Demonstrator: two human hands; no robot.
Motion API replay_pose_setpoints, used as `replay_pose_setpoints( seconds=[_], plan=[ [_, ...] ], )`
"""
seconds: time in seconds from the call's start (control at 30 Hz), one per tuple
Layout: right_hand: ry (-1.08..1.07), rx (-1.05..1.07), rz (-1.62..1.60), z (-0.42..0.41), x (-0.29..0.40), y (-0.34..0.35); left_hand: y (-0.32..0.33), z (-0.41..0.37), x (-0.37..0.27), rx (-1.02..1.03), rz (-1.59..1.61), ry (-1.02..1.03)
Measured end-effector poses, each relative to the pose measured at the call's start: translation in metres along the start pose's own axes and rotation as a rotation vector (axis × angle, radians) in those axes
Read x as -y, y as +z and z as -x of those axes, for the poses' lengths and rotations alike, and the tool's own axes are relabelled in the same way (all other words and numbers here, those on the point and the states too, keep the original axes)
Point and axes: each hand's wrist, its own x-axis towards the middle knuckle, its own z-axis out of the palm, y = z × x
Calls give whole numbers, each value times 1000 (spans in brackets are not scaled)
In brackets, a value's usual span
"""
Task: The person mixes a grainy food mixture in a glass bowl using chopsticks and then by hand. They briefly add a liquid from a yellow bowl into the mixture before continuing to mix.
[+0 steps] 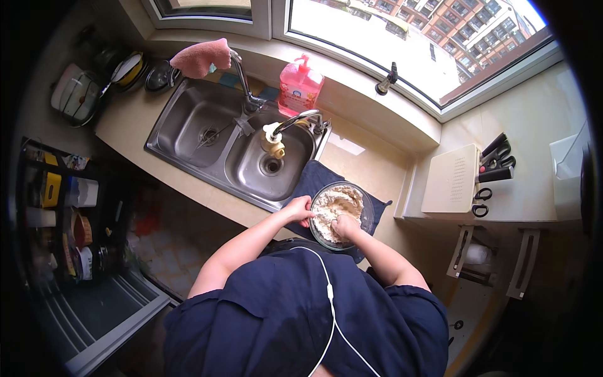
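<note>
A clear glass bowl (370, 206) of pale, crumbly flour mixture (340, 200) stands in front of me. Under it lies a dark blue cloth (314, 176) on the counter beside the sink. My left hand (300, 210) grips the bowl's left rim, with thumb and fingertips at the edge. Inside the bowl, my right hand (346, 226) is pressed into the near part of the mixture. Its fingers are bent and their tips are hidden, so how far they are closed does not show.
Left of the bowl is a double steel sink (221, 175) with two faucets. A pink towel (202, 57) hangs on one faucet (241, 77). A pink pump bottle (300, 89) stands behind the sink. At right, a beige knife holder (451, 181) carries knives and scissors.
</note>
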Motion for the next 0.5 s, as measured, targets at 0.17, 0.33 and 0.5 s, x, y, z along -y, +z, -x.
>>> replay_pose_setpoints(
  seconds=[0.17,0.33,0.5],
  plan=[
    [-195,303,47,-4,-5,-20,-2,-2,-2,5,-7,5],
    [-179,341,279,13,6,-7,1,2,-4,-10,-20,-2],
    [-64,155,115,13,14,-3,-1,1,-5,3,-50,-6]
  ],
)
